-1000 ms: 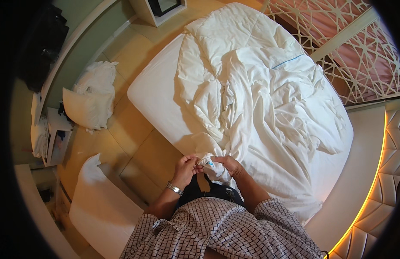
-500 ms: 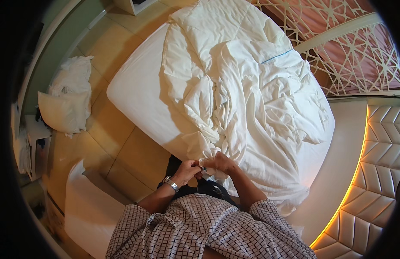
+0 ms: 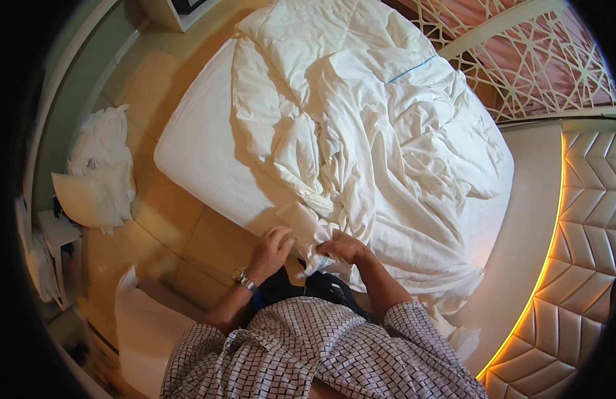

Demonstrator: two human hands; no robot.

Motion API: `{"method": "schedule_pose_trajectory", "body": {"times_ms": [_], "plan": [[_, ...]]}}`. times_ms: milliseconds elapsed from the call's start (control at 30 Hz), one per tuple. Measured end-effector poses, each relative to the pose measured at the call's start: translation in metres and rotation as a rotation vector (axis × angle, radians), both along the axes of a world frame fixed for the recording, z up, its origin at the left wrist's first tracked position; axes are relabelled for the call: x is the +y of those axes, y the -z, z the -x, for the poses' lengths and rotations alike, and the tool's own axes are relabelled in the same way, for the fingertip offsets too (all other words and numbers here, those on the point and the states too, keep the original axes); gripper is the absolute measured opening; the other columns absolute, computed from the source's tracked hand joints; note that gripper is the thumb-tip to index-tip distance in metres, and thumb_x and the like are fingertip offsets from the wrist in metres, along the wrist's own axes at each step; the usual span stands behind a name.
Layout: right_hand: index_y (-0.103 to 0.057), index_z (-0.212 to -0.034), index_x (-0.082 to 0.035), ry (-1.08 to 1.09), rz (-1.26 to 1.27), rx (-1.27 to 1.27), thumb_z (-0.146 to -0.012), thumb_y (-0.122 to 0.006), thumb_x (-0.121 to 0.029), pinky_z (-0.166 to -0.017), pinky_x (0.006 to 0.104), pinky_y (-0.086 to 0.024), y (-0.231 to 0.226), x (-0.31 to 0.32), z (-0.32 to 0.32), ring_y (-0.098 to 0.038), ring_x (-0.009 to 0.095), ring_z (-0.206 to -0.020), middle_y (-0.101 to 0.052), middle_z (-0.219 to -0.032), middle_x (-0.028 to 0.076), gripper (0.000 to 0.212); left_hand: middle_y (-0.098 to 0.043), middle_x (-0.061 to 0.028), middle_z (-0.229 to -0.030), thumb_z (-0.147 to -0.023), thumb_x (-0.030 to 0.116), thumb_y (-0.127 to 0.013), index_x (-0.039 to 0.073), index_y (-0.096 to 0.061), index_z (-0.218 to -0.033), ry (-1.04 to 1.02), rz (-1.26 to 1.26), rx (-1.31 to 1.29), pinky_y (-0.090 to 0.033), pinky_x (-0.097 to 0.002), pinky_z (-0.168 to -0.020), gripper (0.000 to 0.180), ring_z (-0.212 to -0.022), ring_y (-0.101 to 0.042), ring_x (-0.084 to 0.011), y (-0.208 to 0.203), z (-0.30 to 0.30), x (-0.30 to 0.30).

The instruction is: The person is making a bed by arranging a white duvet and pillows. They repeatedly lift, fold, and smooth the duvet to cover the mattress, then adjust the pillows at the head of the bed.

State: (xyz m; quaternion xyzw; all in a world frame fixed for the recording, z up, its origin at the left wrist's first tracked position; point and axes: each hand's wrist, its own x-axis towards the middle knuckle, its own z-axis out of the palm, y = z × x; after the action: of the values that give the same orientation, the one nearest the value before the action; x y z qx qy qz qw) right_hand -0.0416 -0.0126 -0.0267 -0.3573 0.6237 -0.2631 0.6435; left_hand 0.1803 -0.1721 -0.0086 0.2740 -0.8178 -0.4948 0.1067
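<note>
A thick white duvet lies bunched on the bed, with a thinner, crumpled white duvet cover over and beside it. At the bed's near edge my right hand is closed on a gathered corner of the cover, which hangs down in front of my body. Just left of that corner, my left hand has its fingers loosely bent and apart, with no cloth seen in them. A metal watch is on my left wrist.
The mattress has a smooth white sheet. Pillows and white linen lie on the tiled floor to the left, near a small white cabinet. A white padded piece stands at lower left. A padded headboard curves along the right.
My left hand has come off the cloth corner and moved left and up. My right hand keeps its grip on the corner. The whole view has shifted a little.
</note>
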Motion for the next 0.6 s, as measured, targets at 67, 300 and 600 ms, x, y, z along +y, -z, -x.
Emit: {"method": "schedule_pose_trajectory", "body": {"times_ms": [67, 300, 600], "plan": [[-0.068, -0.107, -0.003, -0.131, -0.354, -0.097, -0.078, -0.071, -0.023, -0.082, 0.038, -0.049, -0.007, -0.011, -0.002, -0.063, 0.025, -0.094, -0.07, -0.094, 0.009, 0.035, -0.067, -0.0208, -0.113, -0.092, 0.026, -0.066, 0.002, -0.06, -0.121, 0.173, 0.066, 0.21, -0.053, -0.0429, -0.09, 0.037, -0.105, -0.064, -0.0388, -0.04, 0.041, -0.006], [-0.064, -0.121, -0.003, -0.494, -0.283, 0.175, -0.081, -0.073, -0.033, -0.097, 0.0383, -0.046, -0.042, 0.0, -0.003, -0.059, 0.029, -0.108, -0.065, -0.117, 0.017, 0.052, -0.067, -0.0239, -0.117, -0.101, 0.044, -0.048, 0.004, -0.053, -0.136, 0.69, -0.446, -0.131, -0.054, -0.042, -0.088, 0.053, -0.104, -0.067, -0.0373, -0.031, 0.125, 0.029], [-0.056, -0.113, -0.006, 0.001, -0.088, 0.502, -0.072, -0.075, -0.02, -0.084, 0.0472, -0.052, -0.062, 0.054, 0.056, -0.066, 0.039, -0.102, -0.068, -0.103, 0.023, 0.047, -0.06, -0.017, -0.131, -0.098, 0.06, -0.046, -0.004, -0.054, -0.134, 0.909, -0.739, -0.459, -0.042, -0.0318, -0.105, 0.074, -0.123, -0.056, -0.0239, -0.022, 0.173, 0.035]]}}
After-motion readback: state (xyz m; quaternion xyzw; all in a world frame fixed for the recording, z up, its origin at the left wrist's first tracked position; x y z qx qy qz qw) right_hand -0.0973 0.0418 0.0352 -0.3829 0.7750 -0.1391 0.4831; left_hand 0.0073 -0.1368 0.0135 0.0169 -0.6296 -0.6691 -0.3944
